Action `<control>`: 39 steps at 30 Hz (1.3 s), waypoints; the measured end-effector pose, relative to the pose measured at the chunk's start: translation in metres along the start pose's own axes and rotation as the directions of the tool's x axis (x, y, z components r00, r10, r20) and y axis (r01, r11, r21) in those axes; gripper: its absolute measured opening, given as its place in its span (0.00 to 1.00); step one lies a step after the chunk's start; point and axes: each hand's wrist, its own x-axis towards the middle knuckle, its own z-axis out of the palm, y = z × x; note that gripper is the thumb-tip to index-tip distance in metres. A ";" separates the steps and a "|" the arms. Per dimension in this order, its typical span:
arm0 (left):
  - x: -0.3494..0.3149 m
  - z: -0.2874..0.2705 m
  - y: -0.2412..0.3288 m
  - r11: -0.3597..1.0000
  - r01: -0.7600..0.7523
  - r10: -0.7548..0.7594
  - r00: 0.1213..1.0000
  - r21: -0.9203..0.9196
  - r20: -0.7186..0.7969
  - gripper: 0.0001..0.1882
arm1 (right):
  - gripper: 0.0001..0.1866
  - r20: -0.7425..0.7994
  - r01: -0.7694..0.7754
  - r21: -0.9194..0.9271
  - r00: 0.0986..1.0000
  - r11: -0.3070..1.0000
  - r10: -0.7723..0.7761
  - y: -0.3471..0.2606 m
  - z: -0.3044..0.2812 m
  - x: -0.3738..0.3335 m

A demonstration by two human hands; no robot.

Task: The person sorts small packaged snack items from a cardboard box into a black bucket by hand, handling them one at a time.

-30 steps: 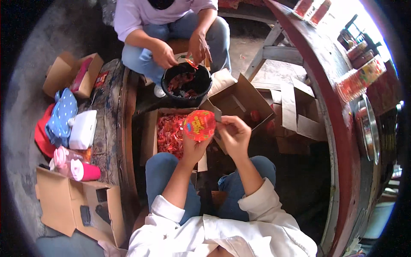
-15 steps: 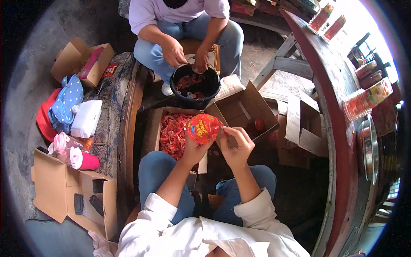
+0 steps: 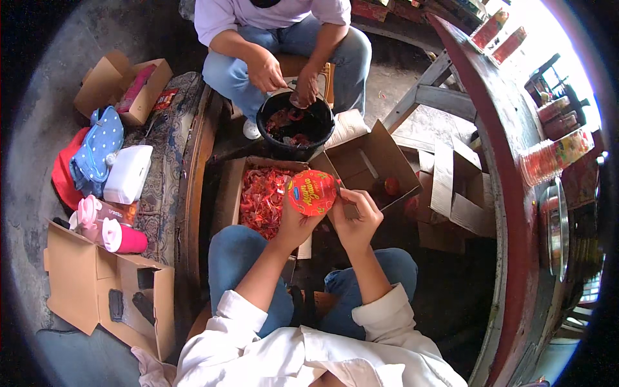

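A cup with a round red printed lid (image 3: 312,193) is in front of me, its lid facing up toward me. My left hand (image 3: 296,226) is wrapped round it from below and the left, and the cup's body is mostly hidden. At the lid's right edge my right hand (image 3: 358,218) pinches with thumb and fingers. Something small and dark shows by those fingertips, too small to name. Below the cup, slightly left, stands a cardboard box of red plastic scraps (image 3: 263,197).
Across from me a seated person in a pale top works over a black bucket (image 3: 295,148) with red pieces inside. An open carton (image 3: 361,161) holds a red cup (image 3: 391,186). On the right runs a long wooden table (image 3: 496,129) with stacked cups (image 3: 548,158). A pink tumbler (image 3: 126,237) stands left.
The lid has turned and tilted a little in my hands and shifted slightly right. The other person's hands have moved a little over the bucket.
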 end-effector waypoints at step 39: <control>-0.003 -0.008 0.001 0.996 0.040 -0.039 0.999 -0.078 0.014 0.23 | 0.09 0.002 0.051 -0.010 0.999 0.999 -0.051 -0.003 0.002 -0.001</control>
